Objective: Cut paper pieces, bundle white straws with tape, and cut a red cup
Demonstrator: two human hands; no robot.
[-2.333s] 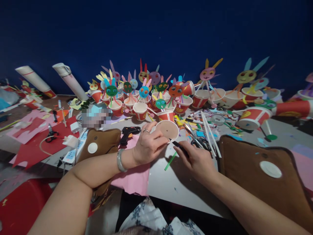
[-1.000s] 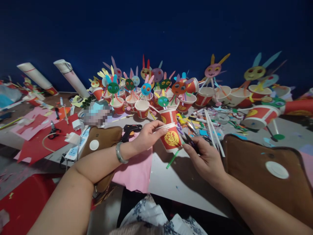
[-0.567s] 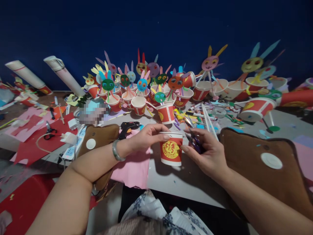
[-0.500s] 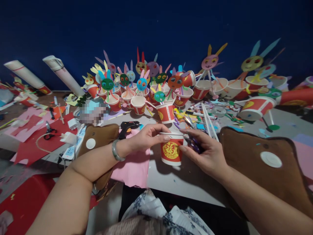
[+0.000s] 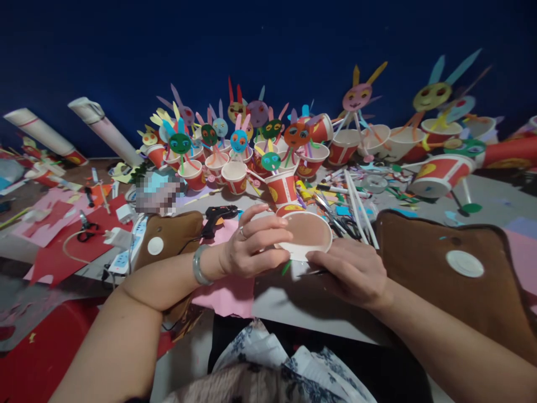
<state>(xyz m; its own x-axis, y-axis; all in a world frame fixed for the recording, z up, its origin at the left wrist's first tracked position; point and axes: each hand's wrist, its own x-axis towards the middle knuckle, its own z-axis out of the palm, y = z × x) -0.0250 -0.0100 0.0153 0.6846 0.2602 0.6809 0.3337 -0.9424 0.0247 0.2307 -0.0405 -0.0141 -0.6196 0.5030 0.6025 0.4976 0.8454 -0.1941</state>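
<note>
A red and white paper cup (image 5: 308, 232) is tilted in front of me, its mouth turned toward me. My left hand (image 5: 262, 243) is closed on its left rim with the fingers over the edge. My right hand (image 5: 356, 271) is closed at the rim's right side, thumb against the edge. A thin dark pointed thing (image 5: 312, 273) pokes out under the right fingers; its kind is hidden. A small green strip (image 5: 286, 267) shows just below the rim. Pink paper (image 5: 226, 294) lies beneath my left wrist.
Several cups with paper rabbit heads, one with a blue head (image 5: 239, 141), stand along the back. A black glue gun (image 5: 218, 215) lies left of the cup. Brown cushions, one on the right (image 5: 415, 268), flank my arms. Scissors (image 5: 86, 226) lie on red paper at left.
The cup has tipped from upright, so its mouth now faces me. My left fingers have shifted over the rim, and my right hand has turned, its palm now downward.
</note>
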